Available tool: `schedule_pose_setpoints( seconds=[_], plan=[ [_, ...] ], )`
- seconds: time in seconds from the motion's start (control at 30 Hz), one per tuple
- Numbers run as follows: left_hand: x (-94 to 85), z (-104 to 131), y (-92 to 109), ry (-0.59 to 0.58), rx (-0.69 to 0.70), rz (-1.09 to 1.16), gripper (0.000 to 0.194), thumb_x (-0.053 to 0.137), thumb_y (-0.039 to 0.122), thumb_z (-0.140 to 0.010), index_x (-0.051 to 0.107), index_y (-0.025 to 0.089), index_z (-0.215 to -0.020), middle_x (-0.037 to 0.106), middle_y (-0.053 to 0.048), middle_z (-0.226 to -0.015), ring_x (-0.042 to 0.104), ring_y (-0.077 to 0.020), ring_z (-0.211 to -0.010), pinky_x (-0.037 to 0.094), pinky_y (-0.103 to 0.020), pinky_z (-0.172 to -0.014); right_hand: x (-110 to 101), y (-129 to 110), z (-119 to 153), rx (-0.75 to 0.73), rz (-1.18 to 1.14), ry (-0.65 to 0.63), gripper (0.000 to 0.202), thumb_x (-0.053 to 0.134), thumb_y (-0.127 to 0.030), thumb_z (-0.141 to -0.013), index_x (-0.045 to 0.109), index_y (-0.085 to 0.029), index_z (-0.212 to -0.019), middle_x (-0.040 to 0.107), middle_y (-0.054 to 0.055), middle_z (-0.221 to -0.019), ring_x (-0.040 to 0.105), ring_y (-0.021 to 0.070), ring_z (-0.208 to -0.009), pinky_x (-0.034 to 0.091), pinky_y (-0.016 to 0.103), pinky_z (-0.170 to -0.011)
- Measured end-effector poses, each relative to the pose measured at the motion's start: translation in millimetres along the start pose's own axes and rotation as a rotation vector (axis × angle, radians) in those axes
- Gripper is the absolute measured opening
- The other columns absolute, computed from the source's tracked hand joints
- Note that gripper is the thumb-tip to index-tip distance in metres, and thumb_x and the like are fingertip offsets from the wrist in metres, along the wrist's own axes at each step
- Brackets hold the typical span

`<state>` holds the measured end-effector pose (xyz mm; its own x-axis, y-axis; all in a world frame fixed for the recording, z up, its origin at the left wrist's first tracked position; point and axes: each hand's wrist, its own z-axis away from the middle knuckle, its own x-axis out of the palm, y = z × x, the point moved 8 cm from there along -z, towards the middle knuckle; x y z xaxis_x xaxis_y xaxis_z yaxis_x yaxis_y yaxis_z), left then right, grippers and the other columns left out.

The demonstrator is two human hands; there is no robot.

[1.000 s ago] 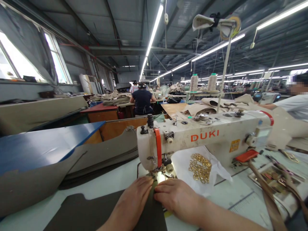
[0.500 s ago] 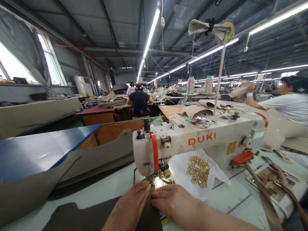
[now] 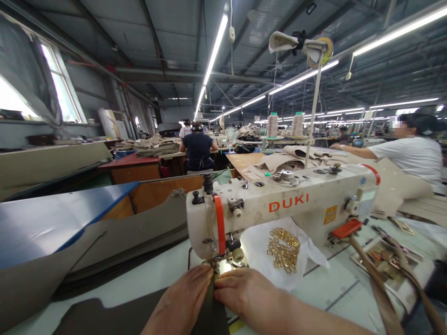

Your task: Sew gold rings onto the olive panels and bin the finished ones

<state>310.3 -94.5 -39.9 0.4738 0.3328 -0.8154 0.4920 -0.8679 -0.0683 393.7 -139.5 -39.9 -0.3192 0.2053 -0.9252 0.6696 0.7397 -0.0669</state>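
Observation:
A white sewing machine [image 3: 254, 204] with red trim and DUKI lettering stands in front of me. Beneath its lit needle area [image 3: 223, 266] runs a dark olive fabric piece [image 3: 129, 311], flat on the table. My left hand [image 3: 183, 298] presses its left side just before the presser foot, fingers together and fingertips close to the needle. Opposite it, my right hand [image 3: 246, 291] has its fingers bent and gathered on the fabric's right edge. The two hands nearly meet. My fingertips partly hide the fabric at the needle.
Gold metal rings [image 3: 283, 249] lie on a white cloth [image 3: 254, 237] under the machine arm. A parts tray [image 3: 415, 274] with straps stands at right. Stacked olive panels [image 3: 139, 232] lie at left. A co-worker in a white shirt [image 3: 408, 156] is at the far right.
The whole view has shifted slightly, so the machine appears farther left. Both hands keep their place on the fabric by the needle. The co-worker at right has lowered an arm from a raised beige piece.

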Motion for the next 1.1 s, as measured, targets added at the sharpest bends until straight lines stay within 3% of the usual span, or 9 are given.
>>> schedule_pose_setpoints(
  seconds=[0.37,0.67,0.8,0.93,1.1],
  plan=[
    [1.8,0.6,-0.4,-0.044,-0.034,-0.023,0.034,0.037,0.016,-0.089,0.068,0.021,-0.100,0.074,-0.004,-0.101,0.070,-0.0178,-0.091,0.056,-0.029,-0.084,2.5,-1.4,-0.9,-0.018,0.028,-0.004,0.019,0.041,-0.018,-0.095,0.059,-0.013,-0.089,0.066,0.005,-0.093,0.059,0.0144,-0.093,0.040,0.021,-0.096],
    [-3.7,-3.2,1.5,-0.004,-0.064,0.006,0.033,0.037,0.017,-0.090,0.067,0.021,-0.101,0.075,-0.004,-0.099,0.070,-0.0177,-0.090,0.057,-0.030,-0.084,2.3,1.5,-0.4,-0.006,0.011,0.021,0.023,0.038,-0.019,-0.097,0.060,-0.014,-0.089,0.066,0.004,-0.091,0.059,0.0129,-0.093,0.041,0.020,-0.093],
    [-18.7,15.8,12.2,0.037,-0.045,-0.053,0.032,0.038,0.016,-0.089,0.067,0.020,-0.099,0.075,-0.003,-0.096,0.071,-0.0166,-0.087,0.058,-0.027,-0.081,5.1,-17.9,1.2,-0.104,0.036,0.024,0.025,0.037,-0.021,-0.098,0.061,-0.016,-0.091,0.067,0.003,-0.093,0.060,0.0129,-0.091,0.044,0.022,-0.089],
    [-35.0,36.0,27.5,-0.003,-0.050,-0.070,0.030,0.041,0.012,-0.086,0.067,0.019,-0.101,0.074,-0.003,-0.099,0.070,-0.0148,-0.090,0.056,-0.023,-0.083,5.5,-42.7,3.6,-0.198,0.084,0.047,0.024,0.039,-0.022,-0.097,0.061,-0.017,-0.088,0.068,0.001,-0.090,0.060,0.0133,-0.089,0.047,0.023,-0.079],
    [-42.2,43.9,26.6,-0.020,-0.115,-0.081,0.026,0.052,0.017,-0.083,0.065,0.020,-0.105,0.073,-0.004,-0.105,0.069,-0.0164,-0.094,0.055,-0.025,-0.085,7.8,-49.4,5.5,-0.203,0.115,0.041,0.022,0.040,-0.021,-0.097,0.061,-0.017,-0.090,0.068,0.002,-0.092,0.060,0.0139,-0.087,0.047,0.025,-0.081]
  ],
)
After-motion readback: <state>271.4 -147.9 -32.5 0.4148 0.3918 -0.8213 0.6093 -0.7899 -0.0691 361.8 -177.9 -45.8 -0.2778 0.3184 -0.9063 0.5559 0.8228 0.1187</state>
